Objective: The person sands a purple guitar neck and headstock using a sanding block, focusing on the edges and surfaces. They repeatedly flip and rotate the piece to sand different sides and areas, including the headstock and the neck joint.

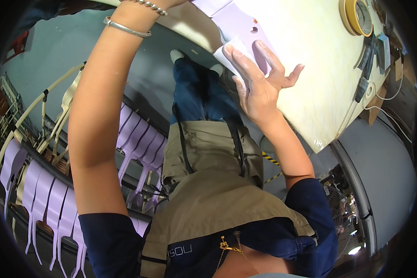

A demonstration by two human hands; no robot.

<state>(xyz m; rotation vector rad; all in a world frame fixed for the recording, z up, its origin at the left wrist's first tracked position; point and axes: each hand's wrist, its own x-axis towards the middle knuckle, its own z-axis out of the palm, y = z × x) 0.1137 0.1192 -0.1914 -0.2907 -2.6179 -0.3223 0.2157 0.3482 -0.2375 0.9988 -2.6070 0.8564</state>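
A lilac flat part point(259, 39) with a round hole and a small orange-brown mark near it lies over the edge of the pale worktable. My right hand point(262, 88) holds a white folded pad point(234, 55) between thumb and fingers, against the near end of the lilac part. Its ring and little fingers stretch out to the side, and the fingertips look dusted white. Only the base of my left hand point(173, 2) shows at the top edge, near the far end of the part; its fingers lie outside the picture.
Yellow tape rolls point(358, 17) rest on the pale worktable point(324, 92), toward its far right. A black-handled tool point(367, 65) with a cable lies along the right edge. To my left, several similar lilac parts point(55, 204) hang on a rack point(41, 164). A fan point(336, 204) stands low at right.
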